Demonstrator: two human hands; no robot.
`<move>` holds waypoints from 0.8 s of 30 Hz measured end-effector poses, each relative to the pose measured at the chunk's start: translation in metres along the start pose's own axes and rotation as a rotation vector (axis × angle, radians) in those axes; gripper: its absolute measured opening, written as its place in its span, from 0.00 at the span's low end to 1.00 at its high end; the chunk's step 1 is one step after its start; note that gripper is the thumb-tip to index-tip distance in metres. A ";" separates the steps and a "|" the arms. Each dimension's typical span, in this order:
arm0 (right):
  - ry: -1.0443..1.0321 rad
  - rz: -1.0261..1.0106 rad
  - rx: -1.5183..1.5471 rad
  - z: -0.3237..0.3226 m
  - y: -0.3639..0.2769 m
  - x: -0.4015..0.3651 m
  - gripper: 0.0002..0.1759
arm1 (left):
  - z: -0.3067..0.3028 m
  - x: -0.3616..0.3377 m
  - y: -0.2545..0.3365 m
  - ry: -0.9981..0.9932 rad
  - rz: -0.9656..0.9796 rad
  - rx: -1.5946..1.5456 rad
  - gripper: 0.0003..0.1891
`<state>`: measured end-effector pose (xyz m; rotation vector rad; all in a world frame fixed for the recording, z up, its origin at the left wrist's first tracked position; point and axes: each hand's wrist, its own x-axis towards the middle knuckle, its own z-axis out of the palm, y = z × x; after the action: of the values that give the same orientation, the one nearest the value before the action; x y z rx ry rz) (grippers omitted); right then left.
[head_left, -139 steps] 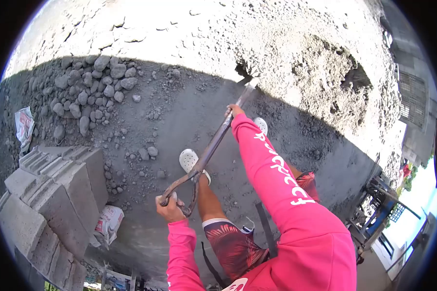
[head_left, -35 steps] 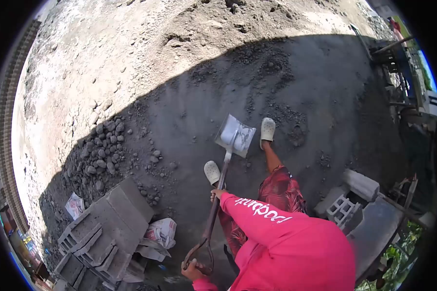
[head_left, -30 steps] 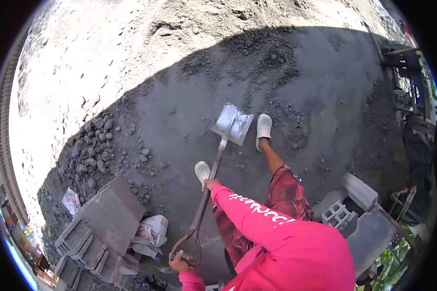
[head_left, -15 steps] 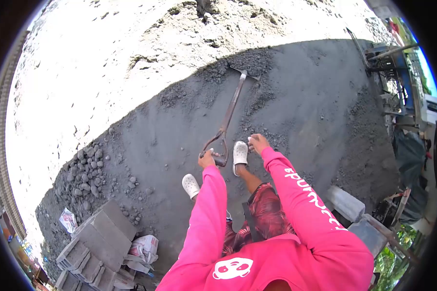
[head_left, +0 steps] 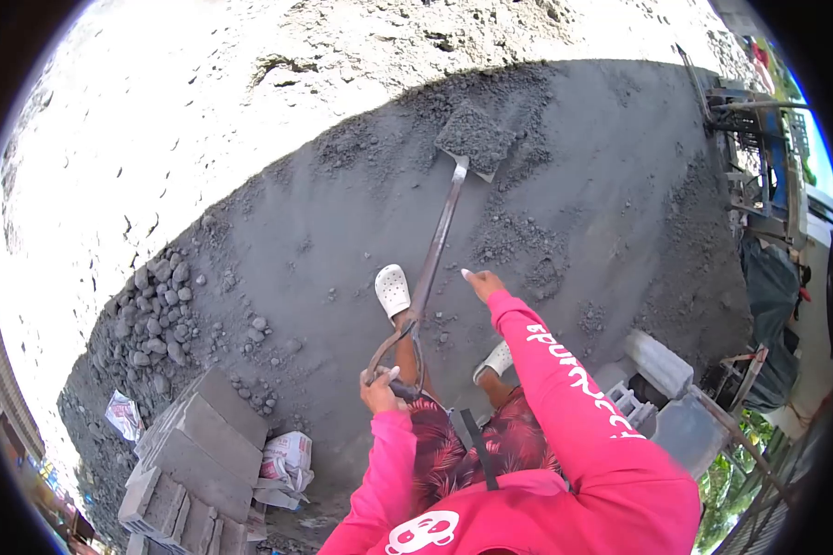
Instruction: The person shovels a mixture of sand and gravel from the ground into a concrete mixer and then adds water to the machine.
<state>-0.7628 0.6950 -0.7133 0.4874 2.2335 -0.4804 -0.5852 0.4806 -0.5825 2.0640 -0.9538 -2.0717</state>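
My left hand is closed around the D-shaped grip of a shovel, close to my thigh. The shaft runs away from me to the blade, which carries a heap of grey sand. My right hand is off the shovel, a little to the right of the shaft. Its fingers are loosely bent with one stretched toward the shaft, and nothing shows in it. Beneath the blade lies loose grey sand at the shadow's edge.
A pile of stones lies on the left, above stacked concrete blocks and a crumpled white bag. On the right are a concrete block, a dark tarp and a blue metal frame. My white clogs stand near the shaft.
The shovel blade now bears sand, and its grip has come back toward my body with my left hand. One foot has stepped forward on the left, the other sits farther back.
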 end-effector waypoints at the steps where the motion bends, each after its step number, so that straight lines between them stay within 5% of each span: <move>1: 0.028 0.021 0.074 0.025 -0.033 0.001 0.37 | -0.012 -0.016 0.022 0.069 0.020 0.000 0.11; 5: -0.337 0.474 1.266 0.127 -0.111 0.014 0.16 | -0.076 -0.036 0.052 0.242 0.319 0.213 0.07; 8: -0.403 0.479 1.217 0.171 -0.112 -0.009 0.07 | -0.114 -0.055 0.077 0.342 0.268 0.107 0.08; 12: -0.521 0.514 1.434 0.174 -0.126 -0.070 0.06 | -0.149 -0.063 0.103 0.369 0.547 0.399 0.07; 17: -0.485 0.549 1.797 0.142 -0.107 -0.139 0.07 | -0.207 -0.083 0.137 0.109 0.777 0.518 0.05; 22: -0.149 0.499 2.053 0.064 -0.009 -0.202 0.07 | -0.193 -0.117 0.107 -0.203 0.799 0.501 0.03; 24: -0.010 0.514 1.961 0.058 0.061 -0.184 0.05 | -0.224 -0.051 0.073 -0.420 1.184 0.807 0.02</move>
<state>-0.5837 0.6842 -0.6201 1.8149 0.7912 -2.1910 -0.4009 0.3621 -0.4832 0.6241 -2.5164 -1.4671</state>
